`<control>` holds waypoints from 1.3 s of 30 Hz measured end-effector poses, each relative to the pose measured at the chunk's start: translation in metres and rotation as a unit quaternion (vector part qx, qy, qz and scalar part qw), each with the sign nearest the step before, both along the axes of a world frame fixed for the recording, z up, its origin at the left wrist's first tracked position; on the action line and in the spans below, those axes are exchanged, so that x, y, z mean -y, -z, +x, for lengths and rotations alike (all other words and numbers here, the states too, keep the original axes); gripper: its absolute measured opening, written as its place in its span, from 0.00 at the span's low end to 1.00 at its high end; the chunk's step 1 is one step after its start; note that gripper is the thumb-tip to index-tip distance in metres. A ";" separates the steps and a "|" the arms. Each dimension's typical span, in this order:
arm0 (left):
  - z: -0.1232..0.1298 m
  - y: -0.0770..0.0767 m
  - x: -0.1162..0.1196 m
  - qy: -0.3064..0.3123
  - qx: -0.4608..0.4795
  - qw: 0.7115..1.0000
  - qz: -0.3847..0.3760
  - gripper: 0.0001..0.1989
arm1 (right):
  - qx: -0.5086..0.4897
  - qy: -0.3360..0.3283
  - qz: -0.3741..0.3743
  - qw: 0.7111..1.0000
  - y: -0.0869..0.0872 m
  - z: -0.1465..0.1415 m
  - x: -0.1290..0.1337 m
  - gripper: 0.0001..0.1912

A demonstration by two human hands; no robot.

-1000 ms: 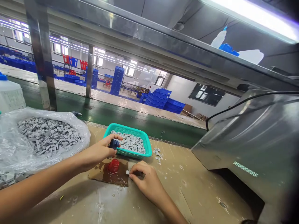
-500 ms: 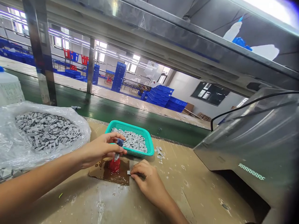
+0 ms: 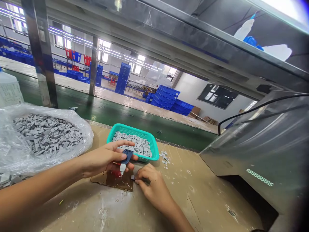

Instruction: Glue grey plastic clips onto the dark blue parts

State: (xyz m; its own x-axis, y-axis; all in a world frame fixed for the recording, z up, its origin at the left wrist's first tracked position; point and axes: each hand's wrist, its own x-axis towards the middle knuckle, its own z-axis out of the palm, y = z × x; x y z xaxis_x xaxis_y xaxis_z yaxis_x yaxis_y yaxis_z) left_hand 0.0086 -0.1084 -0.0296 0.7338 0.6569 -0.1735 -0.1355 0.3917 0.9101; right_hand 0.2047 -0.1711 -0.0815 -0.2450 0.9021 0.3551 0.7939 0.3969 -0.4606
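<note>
My left hand holds a dark blue piece with a white part at its lower end. Beneath it, a red object, mostly hidden by my fingers, rests on a wet brown board. At the board's right edge my right hand pinches a small grey piece between thumb and forefinger. Just behind my hands is a green basket filled with light grey pieces.
A clear plastic bag of grey pieces lies at the left, near a white jug. Several loose pieces lie right of the basket. A metal housing stands at the right, and a green belt runs behind.
My left hand has turned and lifted the blue piece off the red object, showing its flat side. My right hand has barely moved and still pinches the grey piece.
</note>
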 end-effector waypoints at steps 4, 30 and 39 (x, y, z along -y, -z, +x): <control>0.001 -0.001 0.004 0.031 0.009 0.999 -0.012 0.19 | -0.014 -0.010 -0.025 1.000 -0.002 0.000 0.001 0.12; 0.000 -0.011 0.019 0.107 -0.121 0.973 0.164 0.13 | -0.299 -0.025 0.065 0.952 -0.048 -0.007 0.019 0.05; 0.002 -0.011 0.026 0.004 -0.170 0.863 0.476 0.06 | -0.239 -0.025 0.110 0.965 -0.042 -0.022 0.030 0.14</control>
